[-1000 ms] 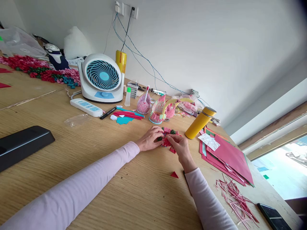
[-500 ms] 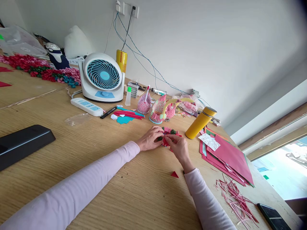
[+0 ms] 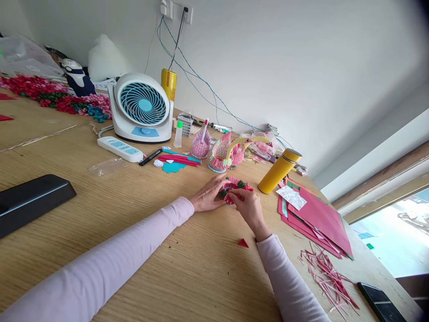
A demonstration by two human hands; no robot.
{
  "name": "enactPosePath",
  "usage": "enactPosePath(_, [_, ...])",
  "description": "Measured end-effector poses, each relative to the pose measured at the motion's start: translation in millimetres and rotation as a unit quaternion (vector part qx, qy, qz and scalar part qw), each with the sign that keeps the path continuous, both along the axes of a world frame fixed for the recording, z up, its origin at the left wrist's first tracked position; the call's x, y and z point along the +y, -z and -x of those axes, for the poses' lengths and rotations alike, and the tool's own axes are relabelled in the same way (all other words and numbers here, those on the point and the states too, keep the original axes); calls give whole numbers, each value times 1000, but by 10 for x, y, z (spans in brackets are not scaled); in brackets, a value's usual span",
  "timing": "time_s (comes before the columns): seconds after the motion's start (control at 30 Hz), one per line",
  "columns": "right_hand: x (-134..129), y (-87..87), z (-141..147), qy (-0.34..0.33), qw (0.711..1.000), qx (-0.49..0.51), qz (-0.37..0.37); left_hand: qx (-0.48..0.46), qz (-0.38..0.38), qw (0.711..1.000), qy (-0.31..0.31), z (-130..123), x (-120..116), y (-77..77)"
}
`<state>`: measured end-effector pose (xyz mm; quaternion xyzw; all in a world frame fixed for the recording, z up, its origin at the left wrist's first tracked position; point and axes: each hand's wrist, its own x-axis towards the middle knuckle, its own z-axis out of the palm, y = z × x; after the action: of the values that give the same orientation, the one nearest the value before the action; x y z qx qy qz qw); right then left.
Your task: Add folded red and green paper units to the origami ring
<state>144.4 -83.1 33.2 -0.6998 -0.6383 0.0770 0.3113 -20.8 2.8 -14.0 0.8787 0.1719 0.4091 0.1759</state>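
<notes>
A ring of folded paper pieces (image 3: 231, 185) in pink, red and dark green rests on the wooden table. My left hand (image 3: 210, 195) is closed around its left side, fingers curled over the far rim and thumb near the close edge. At the ring's near right side, my right hand (image 3: 248, 208) is closed in a pinch; its fingers cover part of the ring, and any small piece between them is hidden. A single red folded paper triangle (image 3: 243, 243) lies on the table below my right hand.
Folded-paper swans (image 3: 219, 154) stand beyond the ring. A yellow flask (image 3: 279, 171) and stacked red paper sheets (image 3: 321, 214) are to the right, with pink paper strips (image 3: 330, 279) and a phone (image 3: 380, 302) closer. A fan (image 3: 142, 107) and power strip (image 3: 119, 149) stand left.
The fingertips of my right hand have shifted slightly over the ring, and more of its green and pink pieces show between my hands. My left hand keeps its hold.
</notes>
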Motion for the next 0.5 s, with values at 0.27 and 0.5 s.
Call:
enactPosePath(0.27, [-26, -71, -3, -2, 1000, -7, 21, 10, 83, 995, 48, 2, 81, 98])
enactPosePath(0.5, [-3, -30, -15, -4, 999, -20, 30, 4, 72, 996, 51, -2, 101, 127])
